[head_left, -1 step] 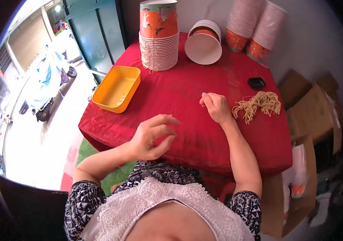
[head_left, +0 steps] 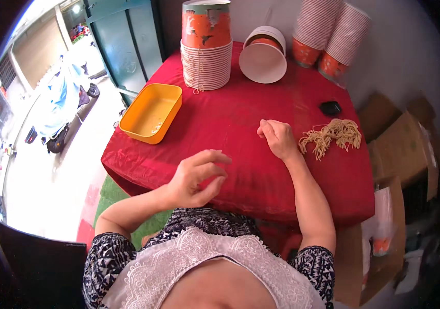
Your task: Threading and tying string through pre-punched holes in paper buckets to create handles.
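Nothing moved: hands, left (head_left: pixel 195 177) open, right (head_left: pixel 277 138) curled empty; yellow tray (head_left: pixel 150 114) empty.

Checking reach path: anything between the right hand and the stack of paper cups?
Head view: only bare red tablecloth between the right hand and the stack of paper cups.

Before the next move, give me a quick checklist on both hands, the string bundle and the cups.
1. Left hand free, fingers curled: ok.
2. Right hand resting on the red tablecloth; whether it pinches a string: cannot tell.
3. Bundle of tan strings beside the right hand, within reach: ok.
4. Stack of paper cups upright: ok.
5. White cup upright: not ok, on its side.
6. Yellow tray on the table: ok.
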A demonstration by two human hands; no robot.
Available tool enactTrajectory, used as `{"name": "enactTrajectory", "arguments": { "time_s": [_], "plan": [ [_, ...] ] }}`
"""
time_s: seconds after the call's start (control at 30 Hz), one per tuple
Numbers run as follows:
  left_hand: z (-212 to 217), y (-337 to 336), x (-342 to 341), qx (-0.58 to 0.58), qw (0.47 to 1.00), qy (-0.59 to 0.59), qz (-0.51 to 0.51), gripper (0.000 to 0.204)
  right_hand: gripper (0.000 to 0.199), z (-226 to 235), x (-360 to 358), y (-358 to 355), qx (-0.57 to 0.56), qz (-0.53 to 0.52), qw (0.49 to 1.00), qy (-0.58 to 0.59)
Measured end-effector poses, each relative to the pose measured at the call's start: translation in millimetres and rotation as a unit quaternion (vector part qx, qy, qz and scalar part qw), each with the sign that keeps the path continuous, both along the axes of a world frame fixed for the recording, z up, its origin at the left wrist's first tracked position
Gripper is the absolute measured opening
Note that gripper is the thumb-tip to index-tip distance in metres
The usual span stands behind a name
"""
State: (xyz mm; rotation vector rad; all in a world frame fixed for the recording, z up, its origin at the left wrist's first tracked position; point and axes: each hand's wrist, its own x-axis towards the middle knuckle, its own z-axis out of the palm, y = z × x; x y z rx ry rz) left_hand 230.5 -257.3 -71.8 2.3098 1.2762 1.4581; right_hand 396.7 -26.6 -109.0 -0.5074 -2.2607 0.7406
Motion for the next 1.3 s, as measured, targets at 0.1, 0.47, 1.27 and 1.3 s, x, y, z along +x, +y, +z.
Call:
{"name": "enactTrajectory", "arguments": {
  "time_s": [0.1, 0.47, 1.27, 1.3],
  "plan": [
    [-14.1, -6.2, 11.6, 0.021, 1.000, -0.021, -0.010, 0.008, 0.042, -1.3, -0.4, -4.4, -0.010, -0.004, 1.000, 0.011],
    [-45.1, -1.2, 31.8, -0.029, 0.994, -0.075, -0.068, 0.005, 0.046, 5.5, -2.4, -10.2, 0.019, 0.001, 1.000, 0.020],
    [-50.4, 12.9, 27.7, -0.094, 0.986, -0.134, -0.033, 0.006, 0.051, -1.7, -5.1, -8.8, 0.047, 0.002, 0.999, 0.011],
    [-49.5, 12.3, 28.1, -0.093, 0.986, -0.135, -0.033, 0.006, 0.045, -0.5, -3.4, -9.3, 0.042, -0.002, 0.999, -0.019]
  ]
}}
